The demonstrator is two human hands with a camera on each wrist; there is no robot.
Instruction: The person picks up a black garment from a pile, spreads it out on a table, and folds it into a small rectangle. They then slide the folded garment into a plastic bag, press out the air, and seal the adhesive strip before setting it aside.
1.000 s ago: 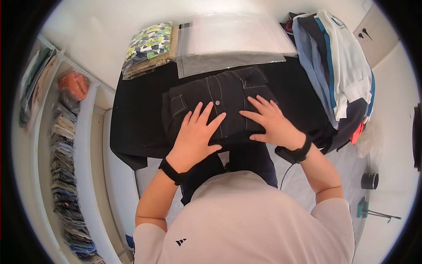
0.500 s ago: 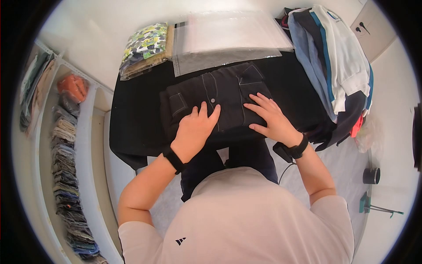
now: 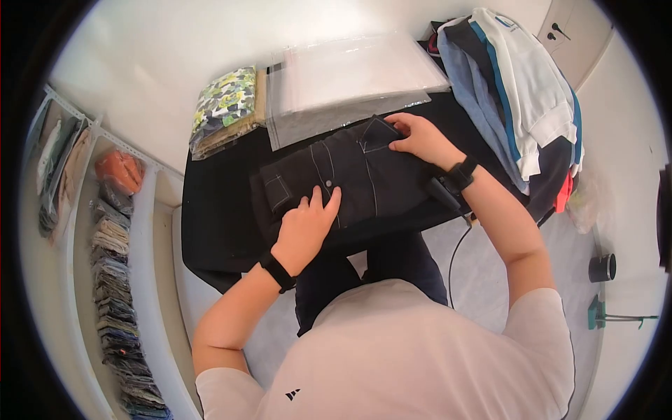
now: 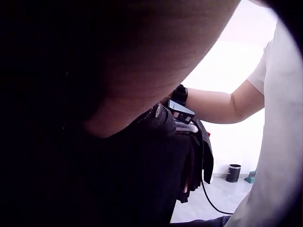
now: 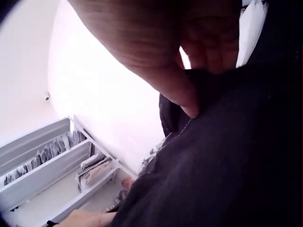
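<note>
A dark folded garment, seemingly a jacket (image 3: pixel 392 183), lies on a black-covered table (image 3: pixel 213 217) in the head view. Pale stitching, a button (image 3: pixel 328 183) and flaps show on it. My left hand (image 3: pixel 302 234) rests on its near left part, extended fingertips just below the button. At the far right corner my right hand (image 3: pixel 428 143) pinches the garment's edge. In the right wrist view, the thumb (image 5: pixel 182 97) lies on the dark fabric (image 5: pixel 213 156), with the other fingers behind the edge. The left wrist view is mostly dark, filled by the palm (image 4: pixel 156 61).
Clear plastic bags (image 3: pixel 357 77) lie flat along the table's back. To their left sits a stack of bagged clothes with a camouflage-like print (image 3: pixel 227 101). Loose clothes (image 3: pixel 549 105) hang over the right side. Shelves (image 3: pixel 157 231) with packed clothes (image 3: pixel 115 280) stand on the left.
My right hand has gone from lying spread on the garment to its far right corner and now pinches the edge. My left hand has stayed by the button. The head view has shifted.
</note>
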